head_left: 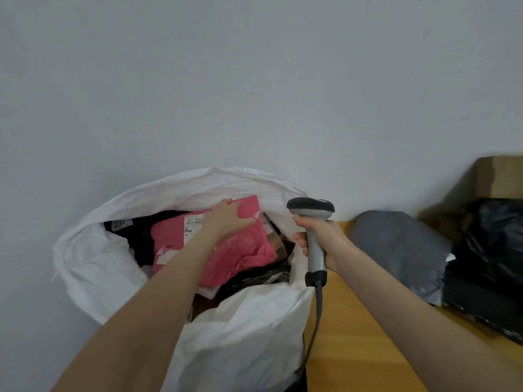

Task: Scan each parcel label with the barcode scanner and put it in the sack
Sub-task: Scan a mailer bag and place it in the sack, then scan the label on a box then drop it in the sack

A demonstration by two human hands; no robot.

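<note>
- Large white woven plastic sack: nearest item in my view, standing with its mouth wide open against the left edge of the table, the near wall slumped and creased.
- Light wooden table: I log it at lower right, just beside the sack.
- Dark coiled cable: hangs from the butt of the scanner, down between the sack and the table edge.
- Right hand: over the table's left edge, fingers curled round the handle of the grey handheld barcode scanner. The scanner is upright, with its dark head uppermost and turned towards the sack.
- Left hand: inside the sack mouth, lying palm down on the pink plastic mailer parcel. I read the fingers as straight and close together, the thumb set apart.
- Pink plastic mailer parcel: lies on top of the sack's contents, its white printed label face up and partly under the left wrist.
- Black plastic parcels: under and round the pink one in the sack; I cannot tell how many.
- Grey plastic mailer parcel: on the table, right of the scanner.
- Black glossy plastic parcel: on the table, touching the grey one's right side.
- Brown cardboard box: behind the black parcel.
- Plain pale wall: behind everything.
</note>
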